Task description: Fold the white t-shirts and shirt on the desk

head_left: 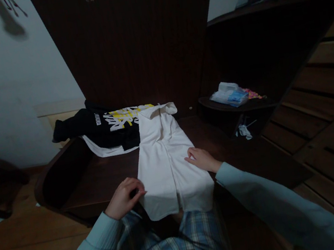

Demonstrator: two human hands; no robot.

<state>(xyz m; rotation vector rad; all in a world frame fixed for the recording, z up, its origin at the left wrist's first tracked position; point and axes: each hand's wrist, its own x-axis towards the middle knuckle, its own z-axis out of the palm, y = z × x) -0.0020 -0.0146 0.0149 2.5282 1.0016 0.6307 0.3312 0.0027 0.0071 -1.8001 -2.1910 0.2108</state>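
Note:
White shorts (156, 157) lie spread lengthwise on a dark wooden bench, waistband at the far end and leg hems hanging over the front edge towards my knees. My left hand (126, 196) is at their left edge, its fingers curled, with thumb and forefinger closed at the cloth's side. On the right leg of the shorts rests my right hand (203, 159), thumb apart from the fingers, which lie lightly on the fabric. Behind and left of the shorts is a black garment (106, 129) with yellow and white print, partly covered by the waistband.
The dark bench (99, 180) has a curved left arm and a tall back panel. To the right, a corner shelf (248, 106) carries a plastic packet (229, 94). A crumpled white piece (245, 132) is below it. Slatted wood (329, 113) stands at the far right.

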